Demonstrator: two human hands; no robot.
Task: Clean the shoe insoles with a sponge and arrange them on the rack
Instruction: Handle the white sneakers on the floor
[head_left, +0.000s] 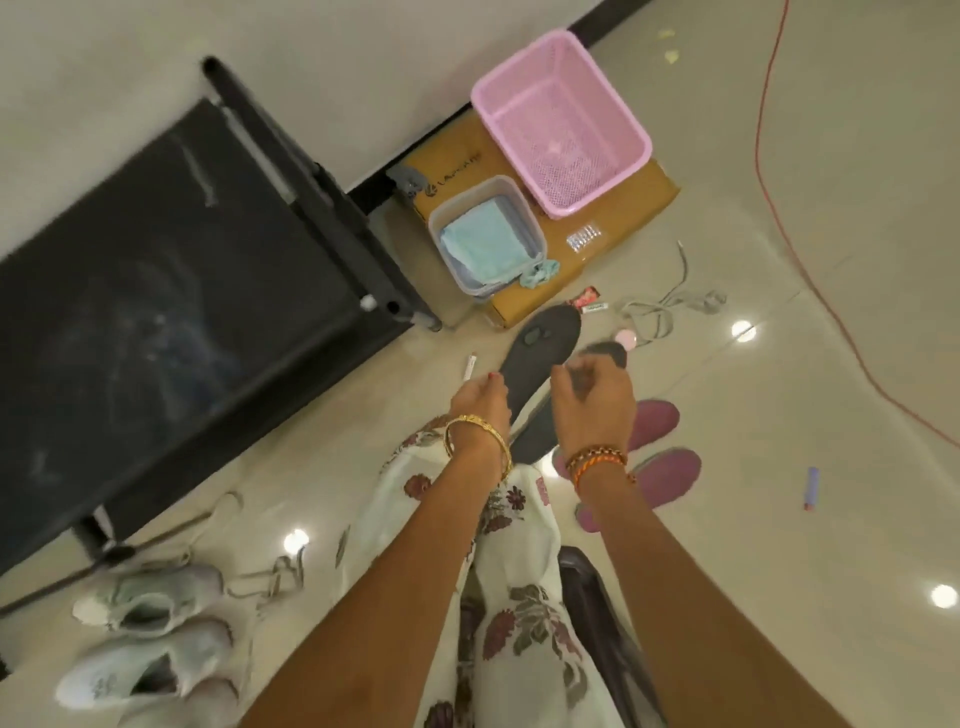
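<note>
Right now I am pinching a dark insole (545, 343) with my left hand (480, 402), and my right hand (595, 400) is curling round a blurred grey sponge (605, 353). At ten o'clock the black rack (171, 270) is standing; at twelve, a pink basket (561, 119) and a tub (485, 239) are sitting on a cardboard box (613, 228), its print too blurred to read. Shoes (150, 639) are lying at seven, partly hidden by my arm.

The only lettering is a dark printed logo and word on the top face of the brown cardboard box (613, 249), at upper centre of the frame; it is too blurred to read with certainty.
</note>
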